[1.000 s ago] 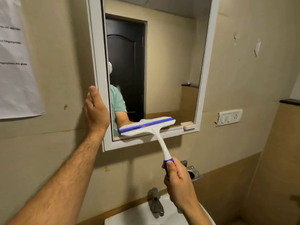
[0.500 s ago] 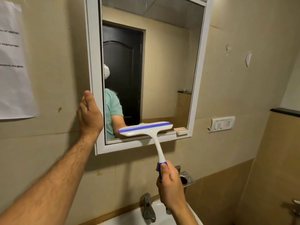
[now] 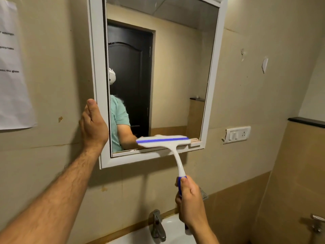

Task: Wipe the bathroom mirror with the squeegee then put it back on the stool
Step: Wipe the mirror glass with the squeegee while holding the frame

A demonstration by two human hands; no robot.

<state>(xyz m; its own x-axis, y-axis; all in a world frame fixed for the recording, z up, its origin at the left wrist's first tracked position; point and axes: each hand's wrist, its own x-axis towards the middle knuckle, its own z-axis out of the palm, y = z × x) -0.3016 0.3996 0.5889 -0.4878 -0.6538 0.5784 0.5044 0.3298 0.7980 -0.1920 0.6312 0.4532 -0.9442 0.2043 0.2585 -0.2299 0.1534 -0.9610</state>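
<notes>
The bathroom mirror (image 3: 175, 76) hangs in a white frame on the beige wall. My left hand (image 3: 93, 125) grips the frame's left edge near its lower corner. My right hand (image 3: 190, 201) is closed around the blue grip of the white squeegee (image 3: 163, 140). The squeegee's head, with a blue blade strip, lies across the lower right of the glass just above the bottom frame rail. The stool is out of view.
A white sink (image 3: 172, 233) with a metal tap (image 3: 157, 224) sits right below my right hand. A switch and socket plate (image 3: 237, 134) is on the wall right of the mirror. A paper sheet (image 3: 12, 76) hangs at left. Another tap (image 3: 316, 222) is at far right.
The squeegee head has slid to the right along the bottom of the glass, toward the lower right corner. My left hand stays on the frame's left edge. My view has tilted upward slightly.
</notes>
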